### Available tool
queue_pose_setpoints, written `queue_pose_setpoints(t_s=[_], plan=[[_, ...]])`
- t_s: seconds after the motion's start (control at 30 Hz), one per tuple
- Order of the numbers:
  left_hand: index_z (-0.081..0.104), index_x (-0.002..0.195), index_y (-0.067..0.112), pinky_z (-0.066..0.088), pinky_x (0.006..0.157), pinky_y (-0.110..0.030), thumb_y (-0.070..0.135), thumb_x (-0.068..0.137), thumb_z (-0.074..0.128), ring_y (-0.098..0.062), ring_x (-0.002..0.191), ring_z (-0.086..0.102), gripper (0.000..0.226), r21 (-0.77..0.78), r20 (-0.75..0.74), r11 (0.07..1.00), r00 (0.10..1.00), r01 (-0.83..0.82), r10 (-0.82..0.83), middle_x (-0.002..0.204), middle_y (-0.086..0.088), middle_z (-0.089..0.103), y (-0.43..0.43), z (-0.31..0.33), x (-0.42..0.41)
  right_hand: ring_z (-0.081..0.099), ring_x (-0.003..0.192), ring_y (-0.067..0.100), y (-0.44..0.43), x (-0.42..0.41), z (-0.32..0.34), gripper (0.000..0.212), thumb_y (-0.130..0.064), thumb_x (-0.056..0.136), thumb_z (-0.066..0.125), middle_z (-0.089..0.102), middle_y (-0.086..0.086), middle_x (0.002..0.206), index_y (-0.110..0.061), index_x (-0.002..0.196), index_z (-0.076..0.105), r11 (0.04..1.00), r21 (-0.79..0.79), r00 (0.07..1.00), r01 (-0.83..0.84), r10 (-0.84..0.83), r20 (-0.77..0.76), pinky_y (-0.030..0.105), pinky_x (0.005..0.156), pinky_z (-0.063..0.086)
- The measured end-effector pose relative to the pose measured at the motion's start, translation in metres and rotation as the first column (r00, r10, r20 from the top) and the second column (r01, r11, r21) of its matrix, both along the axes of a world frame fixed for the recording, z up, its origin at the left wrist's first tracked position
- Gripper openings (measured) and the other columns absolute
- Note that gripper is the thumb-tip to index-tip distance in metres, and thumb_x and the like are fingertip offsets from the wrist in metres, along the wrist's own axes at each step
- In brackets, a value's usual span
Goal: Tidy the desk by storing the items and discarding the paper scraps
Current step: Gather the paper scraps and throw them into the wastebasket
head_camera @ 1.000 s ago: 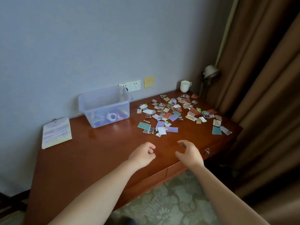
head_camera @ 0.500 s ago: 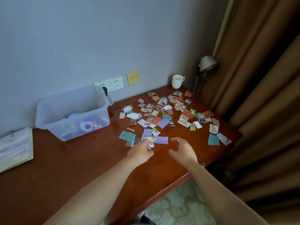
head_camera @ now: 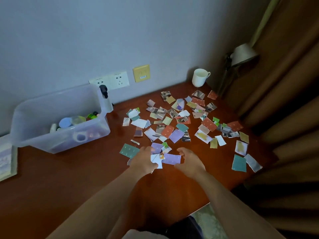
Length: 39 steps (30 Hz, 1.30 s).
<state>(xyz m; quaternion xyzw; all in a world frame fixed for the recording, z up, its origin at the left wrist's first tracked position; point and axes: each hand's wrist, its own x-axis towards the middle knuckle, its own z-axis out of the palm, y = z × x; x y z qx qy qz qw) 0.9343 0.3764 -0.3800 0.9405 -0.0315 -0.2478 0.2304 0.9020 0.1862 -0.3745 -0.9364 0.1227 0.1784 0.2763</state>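
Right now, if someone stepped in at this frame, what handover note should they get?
Left hand: fingers curled over the white scrap at the pile's near edge; grip unclear.
Right hand: cupped beside the purple scrap, holding nothing.
Paper scraps lie spread over the desk's right half; clear bin stands back left.
Done: small items sit in the bin.
Left: gather and discard every scrap; white mug and booklet are out; no waste bin in view.
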Motion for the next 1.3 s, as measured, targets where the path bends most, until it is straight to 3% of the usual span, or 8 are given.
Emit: queue_pose_setpoints(t_s=[0.1,0.2,0.43,0.6,0.83,1.03,1.1,1.3], plan=[[0.042,0.13,0.033,0.052,0.093,-0.041,0.036,0.077,0.076,-0.019,0.12,0.052,0.063,0.021,-0.022,0.997,0.997,-0.074,0.074,0.132,0.005,0.048,-0.003,-0.007,0.008,0.044,0.134,0.02,0.003,0.024,-0.009,0.07,-0.036,0.083,0.071,0.042,-0.004,0.15,-0.032,0.144,0.038,0.993,-0.052,0.993,-0.107,0.104,-0.058,0.037,0.094,0.053],[0.036,0.14,0.026,0.046,0.102,-0.039,0.04,0.079,0.075,-0.019,0.128,0.046,0.073,0.041,-0.023,0.994,0.995,-0.096,0.097,0.141,0.002,0.043,-0.007,-0.014,0.017,0.04,0.138,0.022,0.004,0.047,-0.018,0.074,-0.041,0.084,0.071,0.038,0.0,0.153,-0.026,0.147,0.035,0.982,-0.077,0.981,-0.174,0.166,-0.104,0.037,0.102,0.046],[0.021,0.148,0.018,0.041,0.103,-0.039,0.048,0.07,0.079,-0.025,0.138,0.03,0.102,0.14,-0.073,0.977,0.983,-0.158,0.169,0.151,-0.006,0.023,-0.023,-0.027,0.028,0.045,0.128,0.024,0.002,0.082,-0.036,0.067,-0.049,0.084,0.068,0.041,0.003,0.141,-0.026,0.141,0.04,0.934,-0.121,0.941,-0.335,0.325,-0.099,0.034,0.09,0.048],[0.036,0.134,0.02,0.045,0.094,-0.036,0.044,0.07,0.078,-0.025,0.124,0.04,0.08,0.227,-0.022,0.959,0.983,-0.171,0.18,0.136,-0.006,0.034,-0.027,-0.034,0.034,0.039,0.129,0.022,0.009,0.095,-0.044,0.068,-0.047,0.082,0.069,0.034,0.003,0.143,-0.025,0.139,0.038,0.875,-0.152,0.888,-0.459,0.453,-0.075,0.03,0.091,0.048],[0.044,0.118,0.019,0.042,0.089,-0.036,0.038,0.079,0.072,-0.024,0.115,0.045,0.052,0.244,-0.001,0.96,0.99,-0.137,0.142,0.124,-0.003,0.046,-0.037,-0.04,0.04,0.045,0.117,0.021,0.014,0.106,-0.047,0.044,-0.042,0.085,0.068,0.044,0.003,0.129,-0.021,0.122,0.054,0.823,-0.13,0.833,-0.553,0.546,-0.087,0.032,0.086,0.05],[0.044,0.119,0.02,0.042,0.083,-0.035,0.031,0.082,0.068,-0.025,0.112,0.055,0.045,0.229,0.027,0.966,0.993,-0.122,0.118,0.119,-0.002,0.059,-0.039,-0.034,0.038,0.058,0.093,0.019,0.012,0.102,-0.04,0.027,-0.032,0.085,0.069,0.062,-0.001,0.107,-0.023,0.105,0.053,0.856,-0.056,0.856,-0.514,0.508,-0.092,0.028,0.07,0.049],[0.045,0.123,0.023,0.045,0.083,-0.036,0.026,0.087,0.062,-0.026,0.111,0.057,0.04,0.208,0.004,0.971,0.993,-0.12,0.122,0.12,-0.003,0.059,-0.04,-0.033,0.034,0.061,0.096,0.02,0.01,0.099,-0.041,0.027,-0.029,0.086,0.068,0.062,-0.003,0.109,-0.026,0.107,0.053,0.891,0.003,0.888,-0.454,0.452,-0.081,0.03,0.072,0.051],[0.051,0.126,0.02,0.045,0.087,-0.034,0.009,0.092,0.043,-0.029,0.112,0.057,0.037,-0.075,-0.134,0.905,0.904,-0.418,0.407,0.122,-0.008,0.06,-0.029,-0.026,0.029,0.061,0.104,0.022,0.0,0.103,-0.043,0.024,-0.014,0.09,0.065,0.066,0.001,0.114,-0.02,0.113,0.061,0.95,0.256,0.966,-0.178,0.218,-0.137,0.032,0.081,0.051]])
